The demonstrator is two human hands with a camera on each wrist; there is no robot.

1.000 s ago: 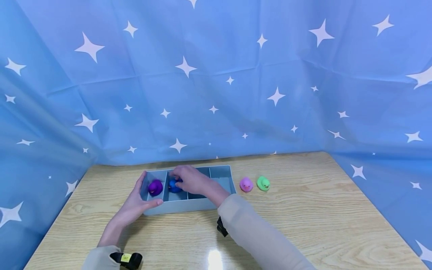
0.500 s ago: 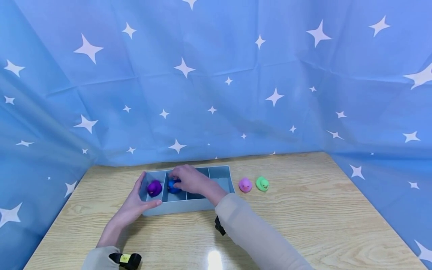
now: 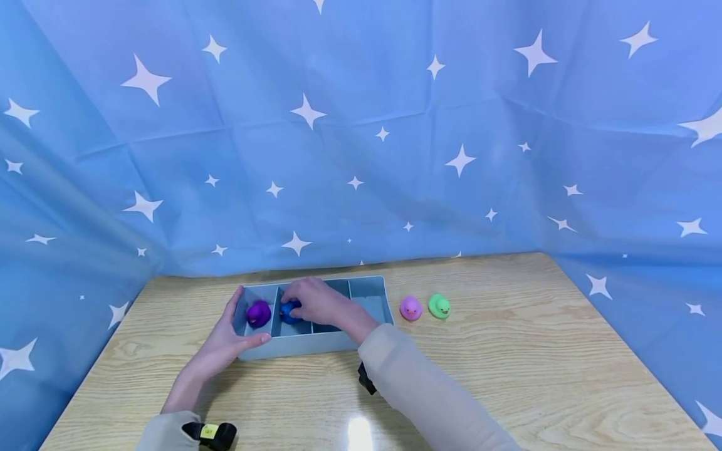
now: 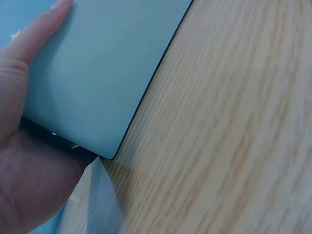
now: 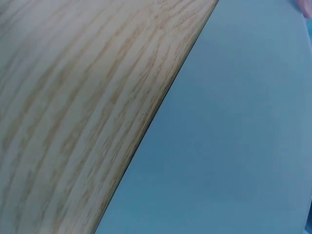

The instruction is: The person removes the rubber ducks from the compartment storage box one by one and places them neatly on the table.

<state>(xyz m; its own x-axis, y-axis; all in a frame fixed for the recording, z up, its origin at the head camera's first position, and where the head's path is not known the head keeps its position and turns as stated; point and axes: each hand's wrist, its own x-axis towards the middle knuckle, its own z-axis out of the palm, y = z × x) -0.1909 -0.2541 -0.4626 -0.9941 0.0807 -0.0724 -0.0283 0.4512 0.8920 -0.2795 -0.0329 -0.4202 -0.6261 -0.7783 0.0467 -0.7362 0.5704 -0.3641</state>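
Note:
A grey-blue divided box (image 3: pixel 307 346) lies lengthwise on the wooden table. My left hand (image 3: pixel 227 335) grips its left end, thumb along the front wall and fingers around the side; the left wrist view shows the thumb against the box wall (image 4: pixel 105 78). A purple rubber duck (image 3: pixel 259 314) sits in the leftmost compartment. In the compartment beside it is a blue rubber duck (image 3: pixel 290 312), pinched by the fingers of my right hand (image 3: pixel 324 303), which partly covers it. Only the box's front wall (image 5: pixel 219 131) and the table show clearly in the right wrist view.
Right of the box stand a pink rubber duck (image 3: pixel 410 308) and a green rubber duck (image 3: pixel 439 306). Behind the wooden table (image 3: pixel 536 363) hangs a blue curtain (image 3: pixel 361 138) with white stars. My right forearm crosses over the box's front wall.
The view shifts very slightly. Both hands stay in place, the left on the box and the right on the blue duck, with only a small shift of the right fingers.

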